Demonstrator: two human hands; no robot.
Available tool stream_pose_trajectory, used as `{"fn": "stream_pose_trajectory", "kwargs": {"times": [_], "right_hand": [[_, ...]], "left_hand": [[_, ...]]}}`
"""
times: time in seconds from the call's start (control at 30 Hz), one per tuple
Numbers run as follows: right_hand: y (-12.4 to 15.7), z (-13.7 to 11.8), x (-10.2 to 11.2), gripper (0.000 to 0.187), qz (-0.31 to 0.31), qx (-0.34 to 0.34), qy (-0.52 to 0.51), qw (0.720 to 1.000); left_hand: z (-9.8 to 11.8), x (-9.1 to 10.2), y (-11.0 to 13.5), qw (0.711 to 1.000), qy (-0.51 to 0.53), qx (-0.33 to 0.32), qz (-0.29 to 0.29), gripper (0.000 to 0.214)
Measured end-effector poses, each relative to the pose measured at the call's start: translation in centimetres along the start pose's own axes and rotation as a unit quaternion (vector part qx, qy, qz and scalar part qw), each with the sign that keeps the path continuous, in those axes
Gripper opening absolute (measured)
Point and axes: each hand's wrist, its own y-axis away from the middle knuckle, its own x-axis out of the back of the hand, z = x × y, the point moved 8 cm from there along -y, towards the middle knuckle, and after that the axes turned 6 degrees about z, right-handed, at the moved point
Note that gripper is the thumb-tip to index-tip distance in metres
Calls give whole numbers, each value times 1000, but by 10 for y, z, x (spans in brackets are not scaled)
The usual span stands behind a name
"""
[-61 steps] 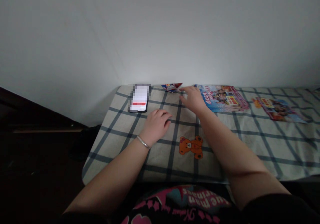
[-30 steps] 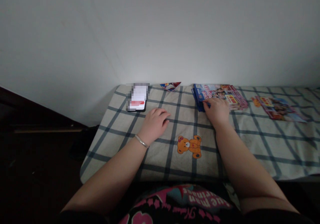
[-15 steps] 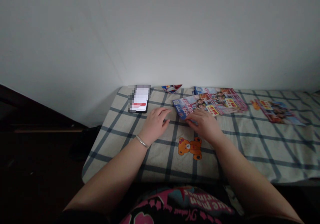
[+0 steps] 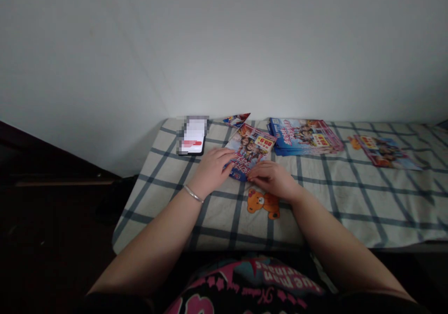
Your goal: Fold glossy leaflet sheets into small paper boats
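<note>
One printed flyer (image 4: 249, 147) lies tilted before me, its blue end toward me and its yellow price patch at the far right. My left hand (image 4: 216, 165) is at its left edge, thumb and fingers closed around the corner. At the near right corner, my right hand (image 4: 271, 177) pinches the flyer between thumb and fingers. A folded paper triangle (image 4: 237, 119) sits just behind the flyer, close to the wall. To the right rests a stack of similar flyers (image 4: 303, 136).
A phone (image 4: 193, 136) with a lit, partly blurred screen lies left of my hands. Another flyer (image 4: 387, 152) lies far right. The checked cloth (image 4: 322, 202) with a printed bear (image 4: 263, 204) covers the surface, which meets a white wall (image 4: 224, 48) behind.
The flyer has come off the stack, moved left and turned, so its blue end faces me. My right hand moved left with it; my left hand now takes its left edge.
</note>
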Motion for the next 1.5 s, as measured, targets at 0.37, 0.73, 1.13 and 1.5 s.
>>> {"fn": "stream_pose_trajectory", "kwargs": {"times": [0.37,0.73,1.13,1.5], "right_hand": [[13,24,17,16,-38,-165,-90,982],[20,46,22,13,67,-237,-60,967],[25,52,34,10,119,-285,42,950],[30,60,42,14,161,-346,90,920]], "left_hand": [[0,-10,4,996,33,-11,-84,29],[-4,-3,4,978,198,-20,-59,55],[16,-2,6,987,123,-42,-94,48],[4,-1,3,994,39,76,-73,9]]}}
